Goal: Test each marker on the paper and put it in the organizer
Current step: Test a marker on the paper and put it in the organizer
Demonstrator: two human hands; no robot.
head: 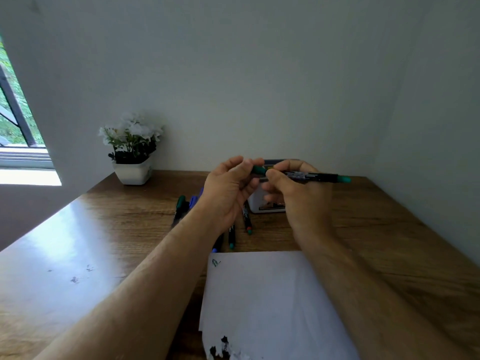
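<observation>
From the head camera, both hands are raised above the wooden table (376, 229), close together. The right hand (296, 188) holds a green marker (315, 175) level, its fingers and thumb curled round the black barrel, with the green end sticking out past that hand on its right side. The left hand (228, 185) pinches the green cap (258, 169) at the marker's other end between thumb and curled fingers. Whether the cap is seated on the marker or just off it is hard to say, since the fingers cover the join.

Directly behind and below the two hands stands the organizer (265, 203), a small white box largely hidden by them. Under the left hand and wrist several more markers (246, 219) lie on the table, some with green ends, some with blue; a green-capped one (179, 207) lies just left of the left wrist.

Nearer the person, between the two forearms, lies the white paper (262, 302), with a small green scribble (215, 262) near its far left corner and dark marks at its near edge. Well left of the left hand, against the wall, stands a white pot of white flowers (132, 149).
</observation>
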